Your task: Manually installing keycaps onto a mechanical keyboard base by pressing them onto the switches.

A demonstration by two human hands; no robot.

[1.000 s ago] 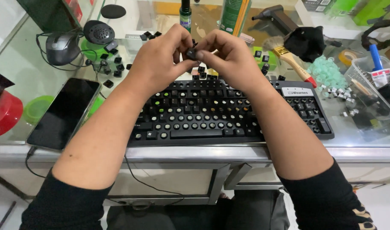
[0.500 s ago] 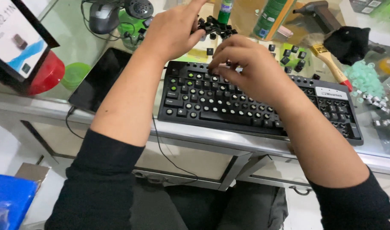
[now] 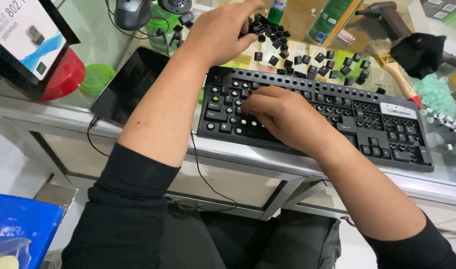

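While the black computer keyboard (image 3: pixel 315 114) lies flat along the front edge of the glass-topped surface (image 3: pixel 63 117), most of its keys are seen to be missing, so that rows of pale round stems are exposed. The right hand (image 3: pixel 282 115) is laid palm down on the left-middle part of the keyboard, its fingers curled and drawn together with the fingertips pressed against the bare stems; whether a keycap is pinched beneath them cannot be told. The left hand (image 3: pixel 219 32) is stretched out beyond the far edge of the keyboard, its fingers loosely bent and lowered onto a heap of loose black square keycaps (image 3: pixel 287 47) that is scattered over the surface just behind the keyboard. Whether one of them is gripped cannot be told. Both forearms are covered to below the elbow by black sleeves.

Just left of the keyboard a dark flat tablet with a blank screen (image 3: pixel 130 84) is found, and beyond it a red round plastic tub (image 3: pixel 63 77) and a green round lid (image 3: pixel 98 78). Near the right end of the keyboard a wooden-handled brush with a red tip (image 3: pixel 400 77) is laid beside a black cloth bundle (image 3: pixel 420 52). A green cylindrical spray can (image 3: pixel 332 20) is placed behind the keycaps.
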